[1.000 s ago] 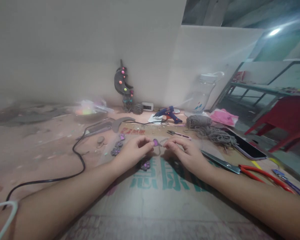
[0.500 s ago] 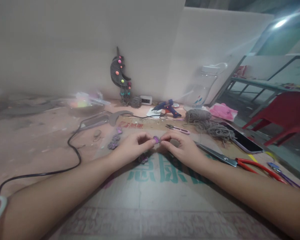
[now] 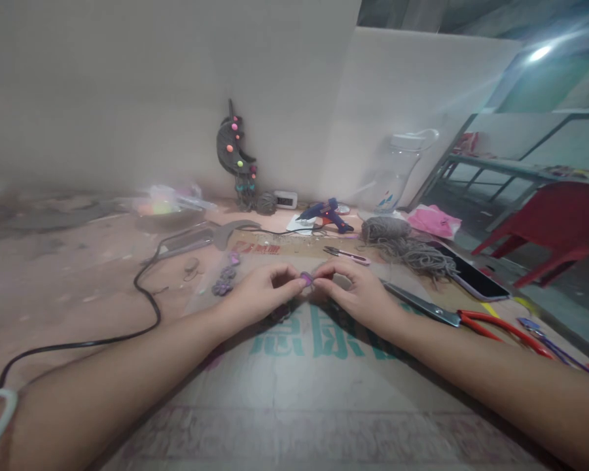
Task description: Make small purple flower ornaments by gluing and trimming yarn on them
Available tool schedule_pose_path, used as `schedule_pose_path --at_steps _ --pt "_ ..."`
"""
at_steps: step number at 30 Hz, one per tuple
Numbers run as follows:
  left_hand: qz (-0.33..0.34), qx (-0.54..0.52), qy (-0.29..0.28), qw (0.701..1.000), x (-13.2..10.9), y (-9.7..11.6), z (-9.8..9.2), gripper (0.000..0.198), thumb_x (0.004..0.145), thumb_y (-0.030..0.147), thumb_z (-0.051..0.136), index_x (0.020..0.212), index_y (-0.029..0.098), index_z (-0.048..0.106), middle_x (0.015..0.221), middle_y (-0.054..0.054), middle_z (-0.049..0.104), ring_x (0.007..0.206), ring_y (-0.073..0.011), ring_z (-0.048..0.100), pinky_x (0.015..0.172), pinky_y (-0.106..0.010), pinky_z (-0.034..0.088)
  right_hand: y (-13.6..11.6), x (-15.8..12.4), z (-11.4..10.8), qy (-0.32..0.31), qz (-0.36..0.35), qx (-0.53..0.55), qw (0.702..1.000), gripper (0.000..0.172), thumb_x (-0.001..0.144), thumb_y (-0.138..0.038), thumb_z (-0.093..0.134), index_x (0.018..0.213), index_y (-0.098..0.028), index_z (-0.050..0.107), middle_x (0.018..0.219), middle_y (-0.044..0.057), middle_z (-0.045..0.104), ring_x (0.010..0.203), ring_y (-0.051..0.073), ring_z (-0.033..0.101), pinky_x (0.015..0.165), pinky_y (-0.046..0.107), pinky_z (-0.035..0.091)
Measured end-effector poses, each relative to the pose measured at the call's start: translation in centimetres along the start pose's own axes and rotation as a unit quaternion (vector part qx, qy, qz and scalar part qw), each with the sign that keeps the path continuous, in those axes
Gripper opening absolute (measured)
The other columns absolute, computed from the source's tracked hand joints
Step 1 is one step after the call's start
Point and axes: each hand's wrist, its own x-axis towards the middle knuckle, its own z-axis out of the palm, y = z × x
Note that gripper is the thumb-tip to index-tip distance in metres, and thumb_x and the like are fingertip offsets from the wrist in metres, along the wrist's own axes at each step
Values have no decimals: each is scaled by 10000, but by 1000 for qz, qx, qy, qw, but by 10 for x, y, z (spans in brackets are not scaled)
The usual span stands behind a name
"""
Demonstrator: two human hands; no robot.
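Note:
A small purple piece (image 3: 306,280) with grey yarn across it is pinched between my two hands. My left hand (image 3: 267,288) grips its left side with thumb and forefinger. My right hand (image 3: 351,289) pinches at its right side, where the fingertips hide part of the yarn. Similar purple-and-grey yarn pieces (image 3: 224,281) lie beside my left hand on the cardboard. Another such piece (image 3: 281,313) shows partly beneath the left hand. Just beyond the right hand are pink-handled thread snips (image 3: 346,255).
Big red-handled scissors (image 3: 446,315) lie by my right forearm. Behind are a glue gun (image 3: 326,214), grey yarn (image 3: 407,248), a phone (image 3: 476,278) and a clear bottle (image 3: 397,173). A black cord (image 3: 147,294) curves along the left. A decorated crescent moon (image 3: 232,147) stands against the wall.
Both hands stay almost in place. The purple piece has turned slightly between the fingertips, and more grey yarn shows across it. The view has shifted a little.

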Motion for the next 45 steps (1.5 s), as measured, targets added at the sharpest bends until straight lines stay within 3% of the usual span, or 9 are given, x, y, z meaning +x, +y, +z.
schedule_pose_path --at_steps 6,27,30,34,40,45 --pt "-3 -9 17 1000 2 0 -1 388 854 550 594 822 164 619 750 -36 643 616 -134 567 549 -245 446 2 -1 2 9 11 0 1000 46 871 -246 648 880 -207 672 829 16 714 794 172 646 768 319 500" --pt "-15 -1 -17 1000 1 0 -1 404 863 573 590 829 172 627 714 -13 602 571 -112 515 507 -231 384 -1 -1 3 3 -15 0 1000 92 876 -228 625 793 -199 651 770 14 699 739 157 626 731 298 480" --pt "-6 2 -5 1000 3 -1 -1 385 874 550 585 830 169 625 755 -23 629 627 -123 544 556 -238 407 1 -2 3 4 -5 15 1000 58 872 -244 641 877 -187 654 785 12 683 745 151 619 718 283 480" --pt "4 -5 7 1000 2 1 -1 360 879 519 591 818 165 618 785 -29 652 707 -137 579 629 -248 435 5 -2 2 14 14 32 999 209 902 -268 614 1082 -167 645 777 6 650 707 138 598 669 264 473" --pt "-21 7 -13 1000 -1 2 0 367 876 538 583 876 173 629 766 -17 640 593 -117 556 544 -240 428 6 0 2 -14 -38 -14 999 126 906 -254 628 867 -178 720 760 26 669 724 147 596 691 282 454" --pt "-13 15 -19 1000 0 1 0 379 881 534 572 941 172 670 829 -44 679 640 -136 581 559 -250 442 7 1 3 -4 -50 -2 999 148 910 -245 621 826 -179 723 737 21 668 702 139 595 675 273 457"
